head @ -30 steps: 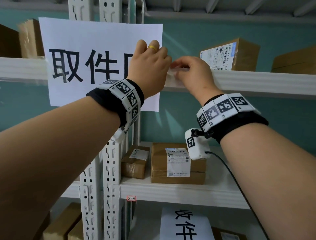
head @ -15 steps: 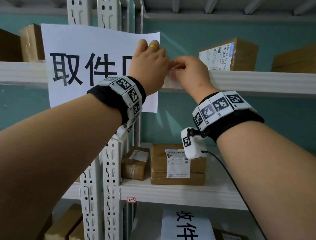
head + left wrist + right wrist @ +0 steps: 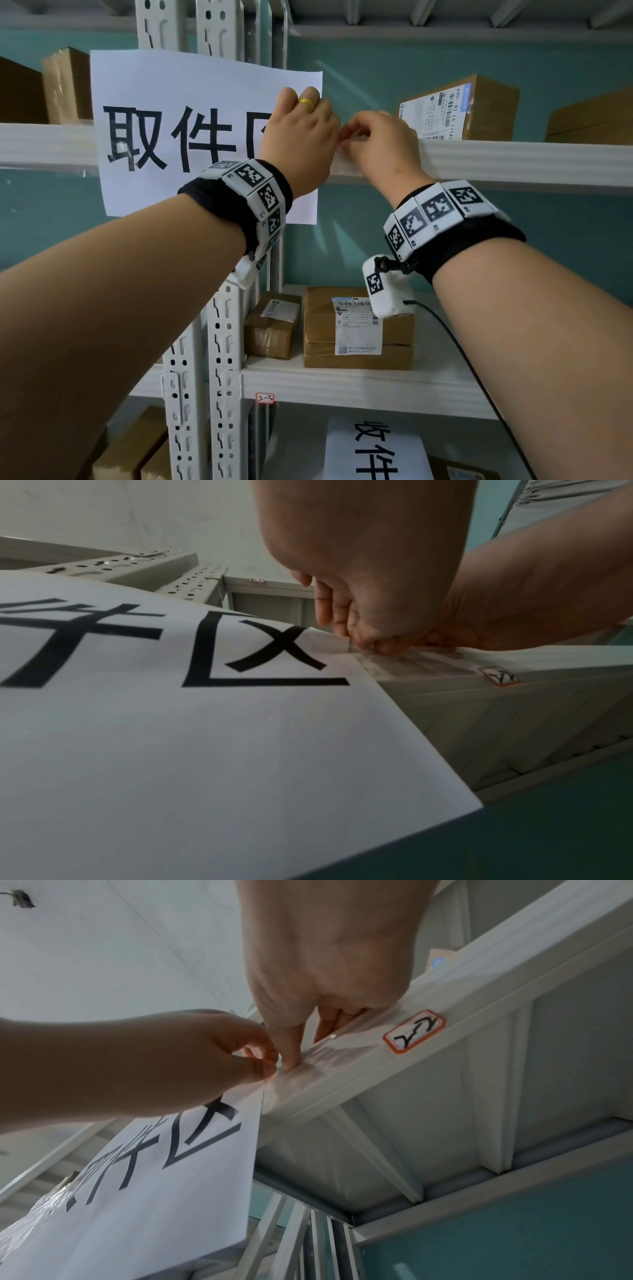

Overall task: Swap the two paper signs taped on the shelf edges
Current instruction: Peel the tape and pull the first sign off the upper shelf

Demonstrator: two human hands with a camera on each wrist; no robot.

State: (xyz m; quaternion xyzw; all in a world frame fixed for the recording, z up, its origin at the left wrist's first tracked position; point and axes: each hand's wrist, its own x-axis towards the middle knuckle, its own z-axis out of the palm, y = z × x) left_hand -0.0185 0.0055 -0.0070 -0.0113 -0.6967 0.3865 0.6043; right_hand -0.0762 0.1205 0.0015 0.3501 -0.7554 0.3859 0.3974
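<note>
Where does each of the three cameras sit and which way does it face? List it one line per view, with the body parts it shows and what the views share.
Head: worn on the head, facing forward at the shelf edge; shows both forearms, left hand and right hand.
Left wrist: under the left wrist, looking up along the upper sign; shows the left palm and the right forearm.
Right wrist: under the right wrist, looking up at the shelf underside; shows both hands.
Shared: all three show the upper sign's right edge, where the clear tape is being picked at.
</note>
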